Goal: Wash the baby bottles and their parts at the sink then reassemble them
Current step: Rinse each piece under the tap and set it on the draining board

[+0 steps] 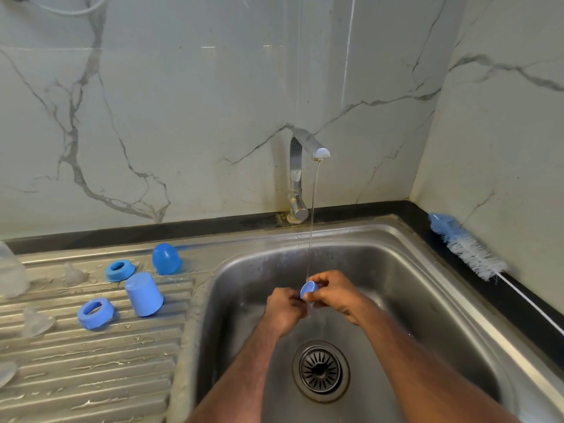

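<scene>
Over the steel sink (396,264), both hands hold a small blue bottle part (309,289) under a thin stream of water from the tap (320,153). My right hand (335,293) pinches it from the right and my left hand (285,308) grips it from the left. On the ribbed drainboard (91,367) stand two blue collar rings (120,270) (95,312), a blue domed cap (166,258) and a blue cylindrical cap (143,294). Clear nipples (73,274) (36,322) lie beside them. A clear bottle (10,270) shows at the left edge.
A blue and white bottle brush (467,248) lies on the black ledge right of the sink, its wire handle running toward the front. The drain strainer (320,370) sits in the basin below my hands. Marble walls close the back and right.
</scene>
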The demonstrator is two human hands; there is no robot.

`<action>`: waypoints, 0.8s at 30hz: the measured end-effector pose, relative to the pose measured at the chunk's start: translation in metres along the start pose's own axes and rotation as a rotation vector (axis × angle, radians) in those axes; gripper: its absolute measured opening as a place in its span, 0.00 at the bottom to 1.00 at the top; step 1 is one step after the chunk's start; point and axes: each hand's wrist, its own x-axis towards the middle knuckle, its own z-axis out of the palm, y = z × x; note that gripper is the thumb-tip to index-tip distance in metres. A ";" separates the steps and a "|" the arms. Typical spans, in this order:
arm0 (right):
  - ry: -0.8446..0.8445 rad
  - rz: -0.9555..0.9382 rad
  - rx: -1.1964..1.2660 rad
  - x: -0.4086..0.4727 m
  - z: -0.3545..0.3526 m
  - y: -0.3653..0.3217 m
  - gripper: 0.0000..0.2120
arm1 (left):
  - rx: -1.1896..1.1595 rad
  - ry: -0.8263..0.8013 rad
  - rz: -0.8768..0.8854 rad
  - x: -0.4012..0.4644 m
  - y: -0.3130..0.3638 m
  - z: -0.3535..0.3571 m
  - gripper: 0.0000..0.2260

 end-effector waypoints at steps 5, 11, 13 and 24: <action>-0.108 -0.056 -0.094 0.002 -0.002 0.000 0.26 | 0.070 -0.053 -0.003 -0.001 0.000 -0.001 0.10; 0.062 -0.204 -0.461 0.004 0.007 -0.004 0.26 | 0.133 -0.033 -0.009 -0.001 0.000 -0.002 0.11; 0.075 -0.207 -0.525 0.004 0.007 -0.002 0.28 | 0.178 0.007 0.011 -0.003 0.005 -0.004 0.12; 0.037 -0.237 -0.709 -0.016 0.013 -0.022 0.20 | 0.213 0.153 0.163 -0.062 0.029 -0.050 0.06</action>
